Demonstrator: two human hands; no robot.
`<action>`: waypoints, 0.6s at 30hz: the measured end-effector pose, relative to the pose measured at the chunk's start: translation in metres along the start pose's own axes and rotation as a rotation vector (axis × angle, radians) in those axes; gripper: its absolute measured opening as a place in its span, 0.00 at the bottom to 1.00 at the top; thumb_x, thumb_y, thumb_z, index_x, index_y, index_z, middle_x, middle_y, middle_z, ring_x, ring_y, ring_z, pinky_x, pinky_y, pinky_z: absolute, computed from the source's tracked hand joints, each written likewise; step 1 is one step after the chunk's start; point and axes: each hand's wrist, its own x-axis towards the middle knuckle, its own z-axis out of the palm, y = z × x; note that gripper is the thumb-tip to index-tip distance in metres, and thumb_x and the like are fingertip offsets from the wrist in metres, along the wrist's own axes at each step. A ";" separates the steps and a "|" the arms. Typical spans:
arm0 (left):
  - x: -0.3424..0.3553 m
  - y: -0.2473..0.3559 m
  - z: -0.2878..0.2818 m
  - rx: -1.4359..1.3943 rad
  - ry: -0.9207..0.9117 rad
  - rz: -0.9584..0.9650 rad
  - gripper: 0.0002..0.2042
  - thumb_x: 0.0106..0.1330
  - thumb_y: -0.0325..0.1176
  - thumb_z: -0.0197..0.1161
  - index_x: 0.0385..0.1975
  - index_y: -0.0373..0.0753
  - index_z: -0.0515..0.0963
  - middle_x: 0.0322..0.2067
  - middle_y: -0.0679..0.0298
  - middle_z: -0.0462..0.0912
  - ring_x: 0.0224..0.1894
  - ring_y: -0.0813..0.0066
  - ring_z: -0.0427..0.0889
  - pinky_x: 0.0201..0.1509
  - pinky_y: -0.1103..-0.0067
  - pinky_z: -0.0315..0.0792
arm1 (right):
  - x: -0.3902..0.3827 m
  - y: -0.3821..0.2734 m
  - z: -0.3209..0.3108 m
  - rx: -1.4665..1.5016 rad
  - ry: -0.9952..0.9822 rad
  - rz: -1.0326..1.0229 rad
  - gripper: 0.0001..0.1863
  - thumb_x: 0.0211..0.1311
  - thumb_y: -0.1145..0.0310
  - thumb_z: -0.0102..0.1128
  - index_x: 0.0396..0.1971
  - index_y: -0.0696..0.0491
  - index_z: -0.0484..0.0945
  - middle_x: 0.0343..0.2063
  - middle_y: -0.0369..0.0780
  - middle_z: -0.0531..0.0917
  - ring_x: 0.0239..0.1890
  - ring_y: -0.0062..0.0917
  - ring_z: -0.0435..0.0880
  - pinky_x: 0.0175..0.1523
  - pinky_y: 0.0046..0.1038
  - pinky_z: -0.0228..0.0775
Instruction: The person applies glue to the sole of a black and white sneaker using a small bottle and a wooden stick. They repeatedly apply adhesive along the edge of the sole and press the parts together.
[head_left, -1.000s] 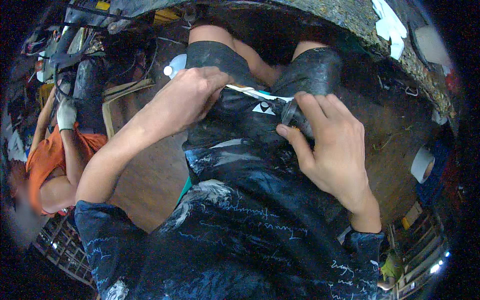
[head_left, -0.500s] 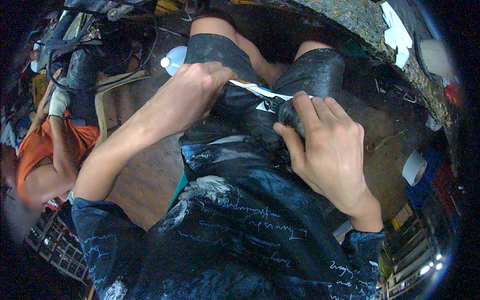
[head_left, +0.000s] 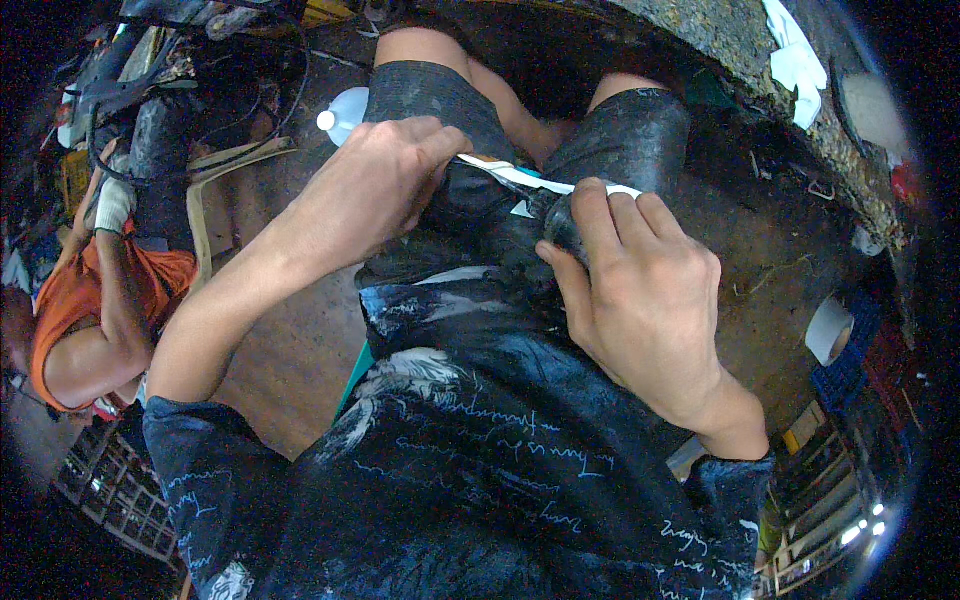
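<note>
Fingers of my left hand [head_left: 393, 175] are closed on the end of a thin white strip [head_left: 545, 183] with a brown patch, held above my lap. The strip runs across to my right hand [head_left: 645, 300], whose fingers curl over a dark cylindrical object [head_left: 563, 225] with the strip along its far side. A small dark piece at the cylinder's left lies partly under the strip; its shape is hard to make out. My dark shorts [head_left: 625, 135] are just beneath both hands.
A co-worker in orange [head_left: 110, 310] with a gloved hand is at the left, among cables. A plastic jug [head_left: 345, 112] stands beyond my left hand. A rough ledge [head_left: 720, 55] carries white scraps [head_left: 795, 60]. At right are a white roll [head_left: 820, 335] and blue crate [head_left: 845, 370].
Both hands appear slightly higher in the picture, along with the background. My right fingers have shifted a little on the cylinder, hiding more of it. Both hands keep their grip.
</note>
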 end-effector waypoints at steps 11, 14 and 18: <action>0.002 0.000 0.000 -0.036 -0.021 -0.027 0.14 0.57 0.16 0.66 0.44 0.32 0.81 0.32 0.50 0.83 0.36 0.45 0.87 0.39 0.58 0.79 | -0.006 -0.001 0.005 0.027 0.016 0.011 0.26 0.61 0.62 0.78 0.53 0.64 0.81 0.38 0.46 0.85 0.40 0.38 0.87 0.40 0.38 0.84; 0.004 -0.001 0.001 -0.022 0.005 0.001 0.12 0.57 0.15 0.67 0.40 0.32 0.80 0.33 0.47 0.85 0.39 0.39 0.88 0.43 0.54 0.81 | -0.004 0.000 0.005 -0.044 0.042 -0.033 0.27 0.58 0.59 0.76 0.50 0.61 0.80 0.35 0.41 0.84 0.39 0.32 0.89 0.36 0.33 0.88; 0.004 -0.003 0.000 -0.041 -0.018 0.005 0.12 0.58 0.15 0.67 0.41 0.31 0.80 0.35 0.46 0.86 0.41 0.39 0.89 0.45 0.54 0.82 | -0.004 -0.001 0.005 -0.003 0.013 -0.004 0.26 0.60 0.60 0.76 0.51 0.62 0.80 0.36 0.43 0.84 0.39 0.34 0.89 0.37 0.35 0.86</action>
